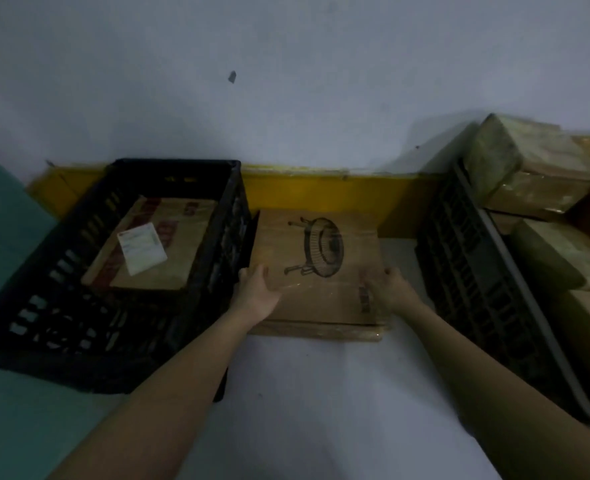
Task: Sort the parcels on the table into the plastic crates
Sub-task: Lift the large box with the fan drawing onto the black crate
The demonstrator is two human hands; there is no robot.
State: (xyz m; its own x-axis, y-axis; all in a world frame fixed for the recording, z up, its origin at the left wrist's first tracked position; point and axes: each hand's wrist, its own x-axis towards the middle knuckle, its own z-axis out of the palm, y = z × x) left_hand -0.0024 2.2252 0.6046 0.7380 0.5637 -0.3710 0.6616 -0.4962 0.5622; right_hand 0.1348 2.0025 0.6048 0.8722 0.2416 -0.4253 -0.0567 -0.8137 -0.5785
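Crates stood at either side of us on the white bench [321, 393]. On the left, the black crate [44, 299] held a brown parcel [169, 244] lying flat, with a white label [142, 248] on its top. Just right of that crate, between the two crates, lay the fan box [324, 282], a flat cardboard parcel printed with a drawing of a fan, resting on another flat cardboard piece [321, 331] whose edge showed beneath it.

Our left hand [257, 289] lay on the box's near left corner, close against the crate wall, fingers fairly straight over the cardboard. Our right hand [388, 289] gripped the near right corner, fingers curled round the edge.

Further right stood the dark crate [477, 289], and beyond its rim we saw several wrapped parcels [528, 171] stacked against the wall. A yellow strip [321, 192] ran along the wall behind the bench.
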